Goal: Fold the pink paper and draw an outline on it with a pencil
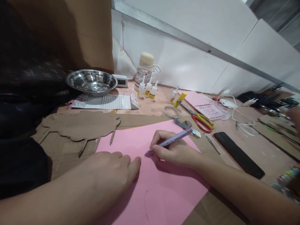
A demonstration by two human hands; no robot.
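Pink paper (168,193) lying flat over brown cardboard (63,151), bearing a thin curved line towards its lower part. Right hand (173,151) with grip clamped on a purple pen (175,137), slanting up to the right, tip touching the paper near its middle. Left hand (114,170) resting back-up on the paper, just left of the tip; palm side hidden, so cannot tell whether that grip is apart or together. Beyond the paper to the left, a cardboard cutout (77,125). Farther back on the surface (260,147), a steel bowl (103,91), small glue bottles (152,93), a yellow glue stick (180,100), and scissors (195,117) with red and yellow handles. Right of the right hand, a long black case (239,154).
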